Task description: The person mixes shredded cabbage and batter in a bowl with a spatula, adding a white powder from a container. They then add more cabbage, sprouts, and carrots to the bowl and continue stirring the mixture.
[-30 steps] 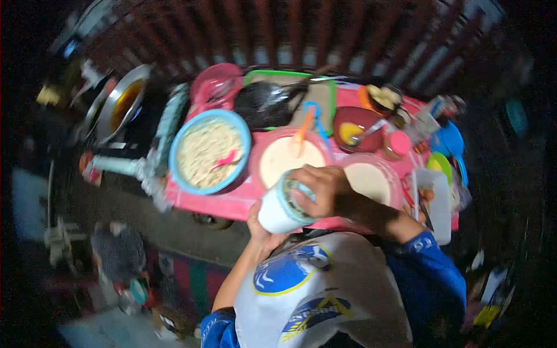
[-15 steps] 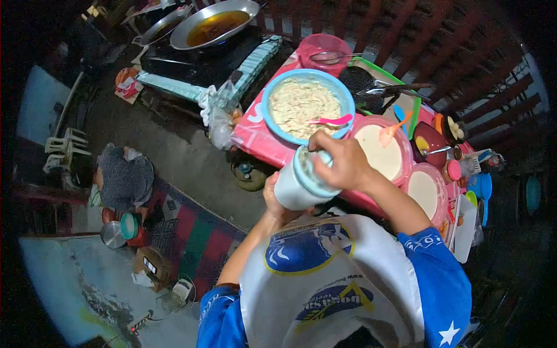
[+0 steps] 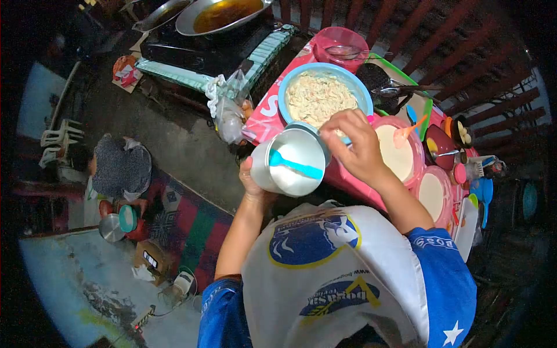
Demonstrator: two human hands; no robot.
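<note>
A white canister (image 3: 267,174) is tilted with its mouth towards me, in my left hand (image 3: 250,181), whose fingers wrap round its side. Inside it lies a turquoise scoop (image 3: 296,165) over white contents. My right hand (image 3: 355,142) is just right of the mouth, fingers curled on the canister's lid (image 3: 315,129), which stands beside the rim. Beyond the hands is a blue basin (image 3: 282,95) of pale, shredded mixture (image 3: 319,95). A pink bowl of cream-coloured batter (image 3: 396,153) with an orange spoon (image 3: 404,134) is right of my right hand.
A pan of oil (image 3: 226,16) sits on the stove at the top. Another batter bowl (image 3: 432,194), a pink basin (image 3: 341,45), a green-edged tray (image 3: 428,110) and a blue ladle (image 3: 483,191) are on the right. Another person (image 3: 122,168) is at the left.
The lid has come off the canister, showing the scoop inside. My right hand has moved right with the lid, and my left hand has tipped the canister's mouth towards me.
</note>
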